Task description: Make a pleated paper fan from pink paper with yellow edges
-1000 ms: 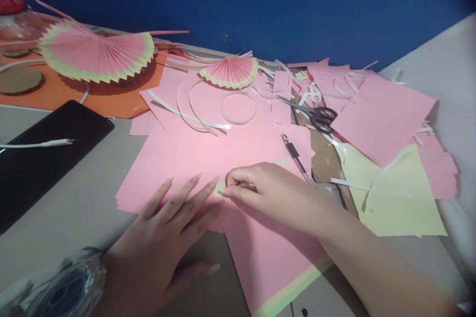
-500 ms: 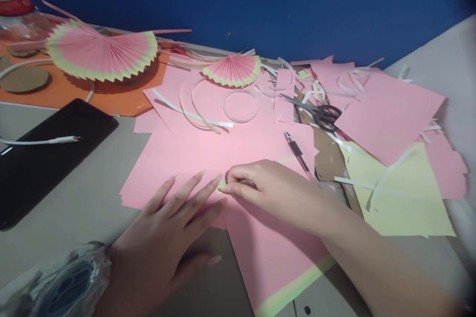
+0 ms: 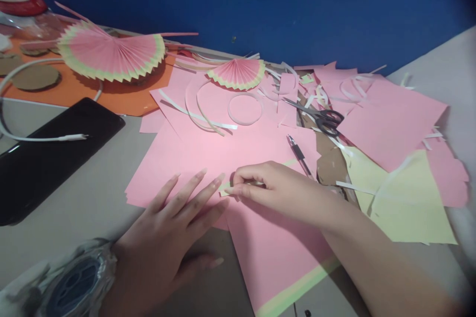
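A: Where's the paper on the worktop (image 3: 104, 173)?

B: Pink sheet (image 3: 271, 252): near side, approx. ctr., upper part under the R forearm, green border twd the near edge. Paper, so prob. v. light, floppy, quick to crease. Best held by its edges.

A: Hands?

B: L hand (image 3: 169, 228): fingers spread wide, tips down on pink paper. R hand (image 3: 280, 188): thumb & index nipped tight on the pale strip (image 3: 224, 191), approx. mid-worktop. Can't tell if strip & sheet are 1 piece.

A: How'd the strip handle?

B: Prob. thin, a bit stiffer if folded. Pinch the end, press gently; a hard tug might tear it.

A: Room?

B: R edge: loose paper pile (image 3: 394, 114). L edge: phone (image 3: 59, 158), w/ bare grey between it & the pink paper. Far edge: big fan (image 3: 113, 54). Scissors (image 3: 325, 121) beyond the R hand, far-R; pen (image 3: 299, 156) nearer, poss. snag. Near edge: can't tell exactly.
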